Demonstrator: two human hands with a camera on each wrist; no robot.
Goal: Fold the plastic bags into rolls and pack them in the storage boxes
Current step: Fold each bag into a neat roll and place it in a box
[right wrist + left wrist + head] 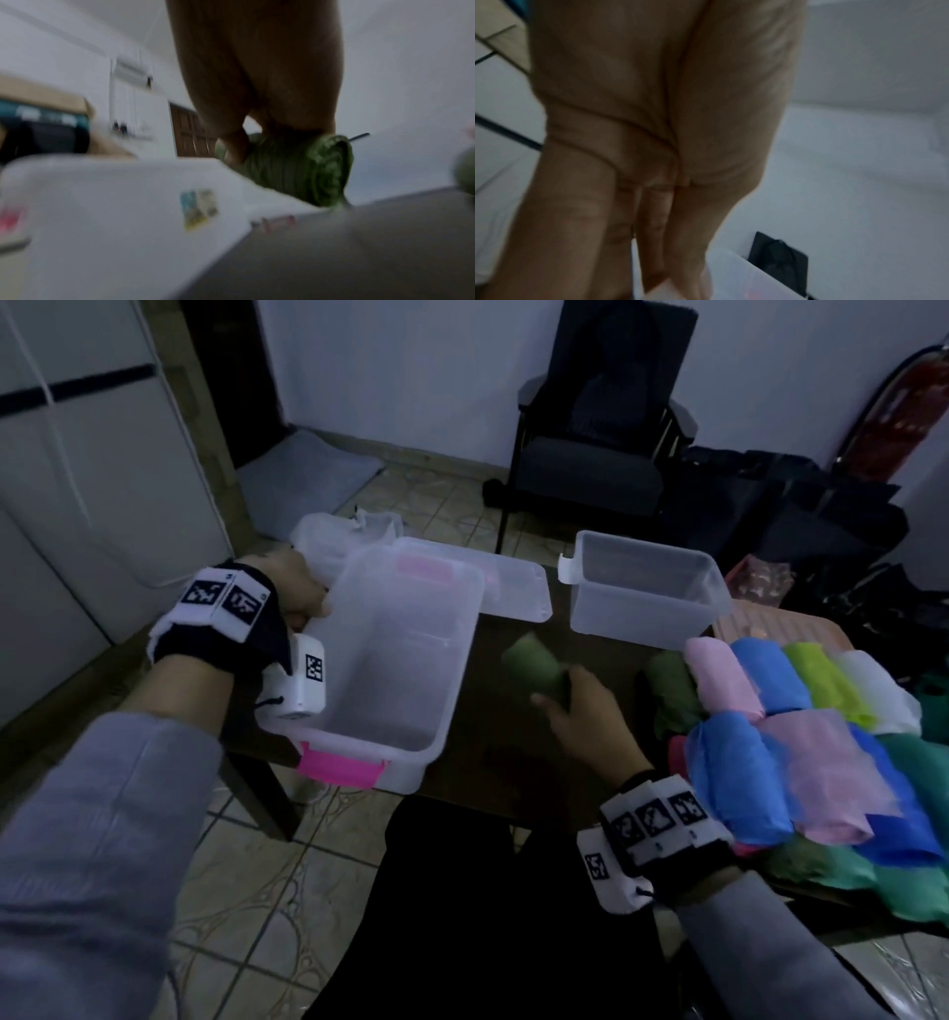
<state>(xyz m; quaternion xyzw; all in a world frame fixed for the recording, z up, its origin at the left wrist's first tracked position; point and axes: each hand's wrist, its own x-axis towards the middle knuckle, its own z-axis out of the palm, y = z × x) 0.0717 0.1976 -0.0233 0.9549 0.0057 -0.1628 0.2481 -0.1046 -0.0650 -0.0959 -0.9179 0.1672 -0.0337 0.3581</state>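
Storage box (405, 660): we see translucent, frosted smooth plastic with a glossy pink clasp (341, 765).
Second box (647, 593): right of the storage box, the same cloudy plastic.
Green roll (295, 170): thin crinkled plastic film, faintly shiny.
Rolled bags (801, 742): right of the storage box, soft wrinkled film.
Table (513, 762): dark, smooth, matt.

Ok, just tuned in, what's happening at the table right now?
A person is packing rolled plastic bags. The left hand grips the far rim of the clear storage box with the pink latch, tilting it; nothing shows inside it. The right hand holds a green bag roll above the dark table, beside that box. A second clear box stands behind, and more coloured rolls wait in a pile on the right.
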